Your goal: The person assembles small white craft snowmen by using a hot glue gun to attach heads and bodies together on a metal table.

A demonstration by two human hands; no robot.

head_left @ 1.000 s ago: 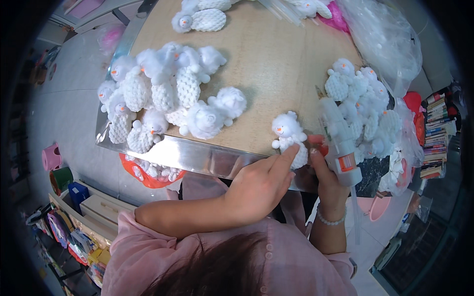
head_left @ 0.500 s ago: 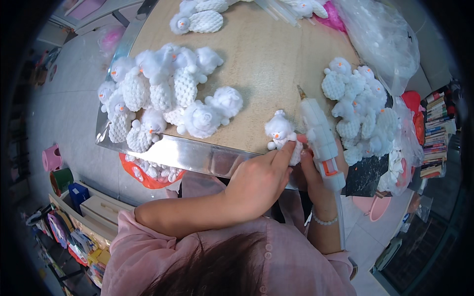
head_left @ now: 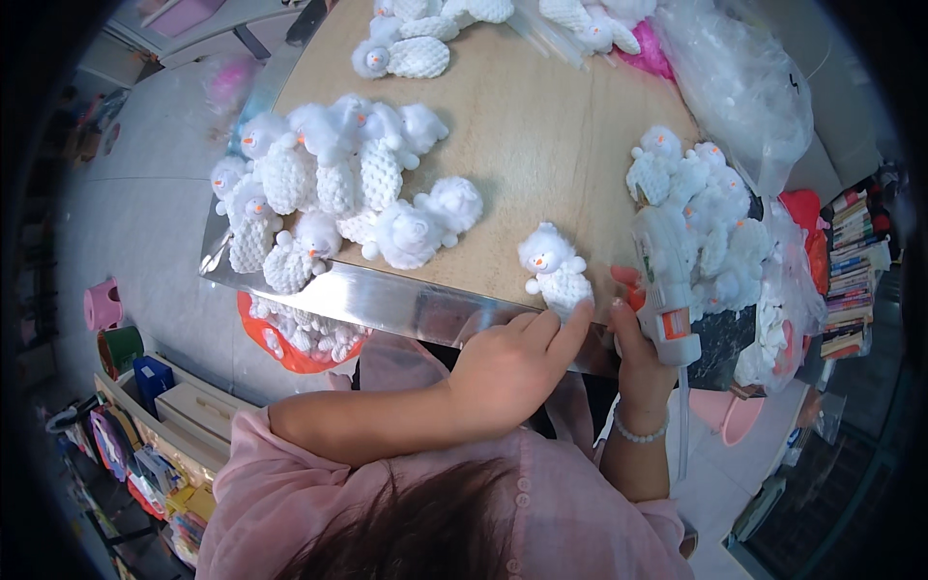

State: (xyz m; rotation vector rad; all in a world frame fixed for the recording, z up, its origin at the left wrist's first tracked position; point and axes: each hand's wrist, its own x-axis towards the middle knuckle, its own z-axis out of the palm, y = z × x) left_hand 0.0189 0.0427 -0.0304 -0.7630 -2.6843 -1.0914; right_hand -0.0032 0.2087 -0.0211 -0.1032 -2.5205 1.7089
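A small white snowman doll [head_left: 559,271], with a fluffy head and an orange nose, is at the near edge of the table. My left hand [head_left: 507,372] has curled fingers, with the index fingertip at the doll's lower end; the thumb is hidden. Just to the right, my right hand [head_left: 643,362] is closed round a whitish hot glue gun [head_left: 665,275] with a red-orange trigger. Its nozzle points away from me and is blurred against the dolls behind. A clear glue stick [head_left: 683,425] sticks out of its back end.
Similar snowman dolls are piled on the table's left [head_left: 333,174], at its right [head_left: 710,213] and along its far side [head_left: 416,43]. Clear plastic bags [head_left: 744,87] lie at the far right. A metal strip [head_left: 387,302] edges the table. Below it hangs a red bag [head_left: 261,333] of white pieces.
My left hand has drawn back from the doll's belly to its lower end, uncovering its body. My right hand has moved the glue gun right and slightly nearer me, away from the doll.
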